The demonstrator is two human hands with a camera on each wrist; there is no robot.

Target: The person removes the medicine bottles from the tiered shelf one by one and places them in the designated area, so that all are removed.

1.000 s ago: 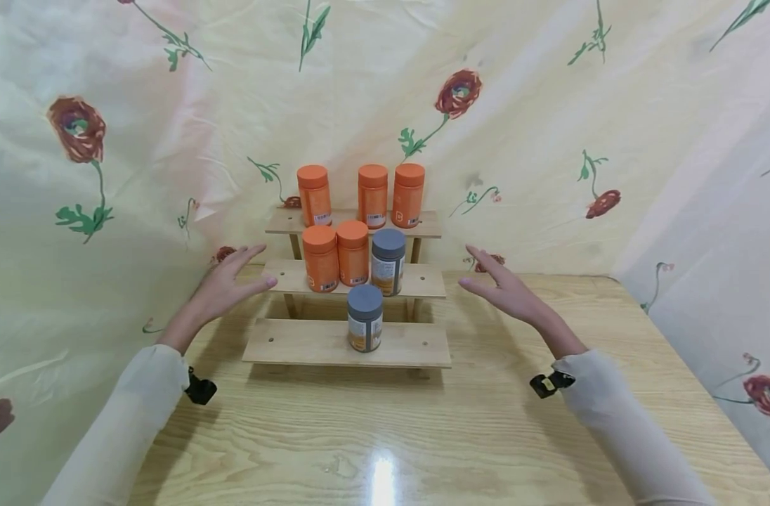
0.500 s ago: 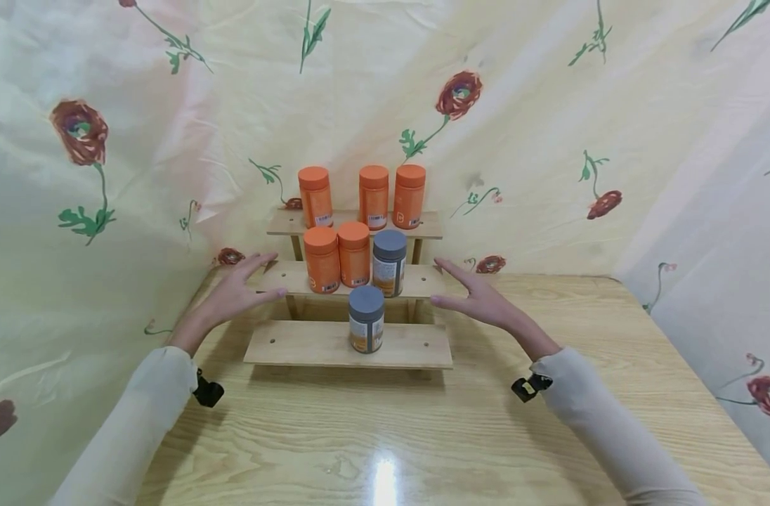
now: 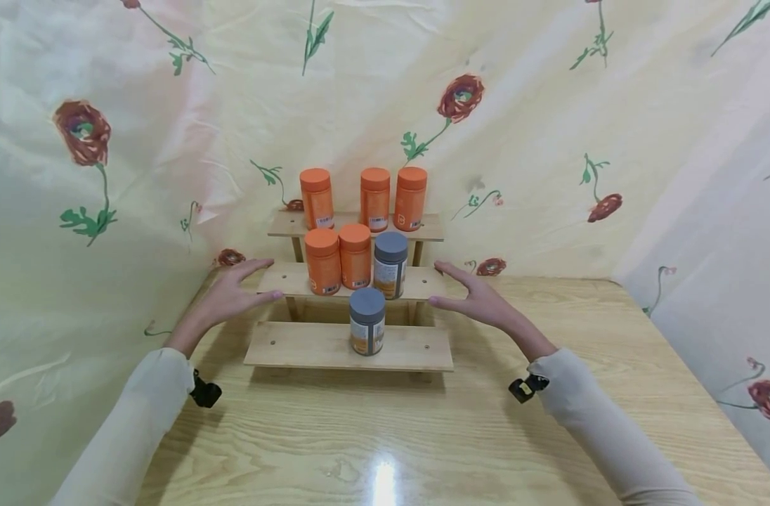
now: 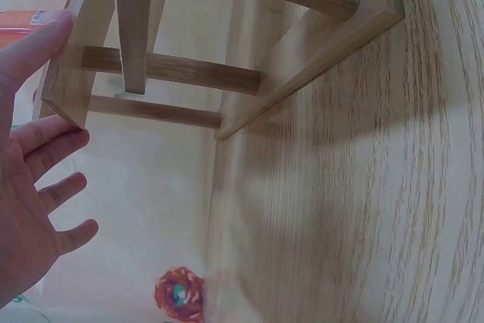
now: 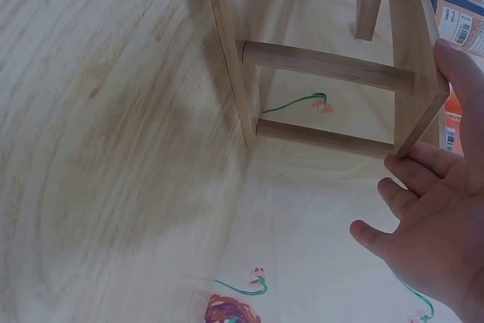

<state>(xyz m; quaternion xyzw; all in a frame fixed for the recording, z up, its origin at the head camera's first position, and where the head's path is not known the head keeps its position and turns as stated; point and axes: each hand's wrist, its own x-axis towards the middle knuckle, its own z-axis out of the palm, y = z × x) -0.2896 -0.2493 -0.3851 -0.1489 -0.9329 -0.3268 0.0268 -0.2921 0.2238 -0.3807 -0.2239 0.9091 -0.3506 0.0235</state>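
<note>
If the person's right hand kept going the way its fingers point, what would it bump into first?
Most likely the right end of the middle shelf: the right hand already has its fingertips at that edge. Exact contact is hard to judge.

Long cream sleeves on both arms; small black clip at each cuff; hands (image 3: 230, 299) (image 3: 480, 299) bare.

Left hand (image 4: 30, 187): fingers spread, thumb against shelf edge.
Stepped wooden rack (image 4: 227, 73): seen from its side, standing on light wooden table (image 4: 378, 187).
</note>
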